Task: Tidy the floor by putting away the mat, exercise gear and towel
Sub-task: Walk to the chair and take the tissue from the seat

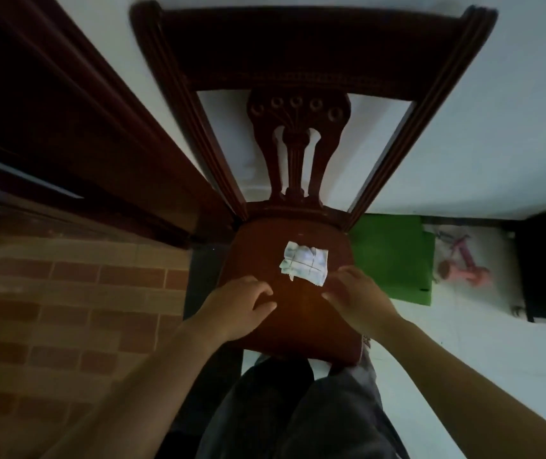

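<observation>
Position: the person stands at the front edge of a dark wooden chair (258, 246), which is backed against a white wall.

Towel: a small, pale folded towel (304, 265) lies flat on the chair seat, right of centre.

Left hand (241, 304): held low over the near left part of the seat, fingers loosely bent, gripping nothing. It is clear of the towel.

Right hand (359, 298): held low over the near right part of the seat, fingers relaxed and holding nothing. Its fingertips sit just beside the towel's near right corner; contact cannot be confirmed.

Mat: a folded green mat (394, 260) lies on the white floor just right of the chair, against the wall.

Gear: pink dumbbells (473, 276) lie on the floor just beyond the mat's right edge.

Other: brick-patterned surface (66, 293) to the left.
</observation>
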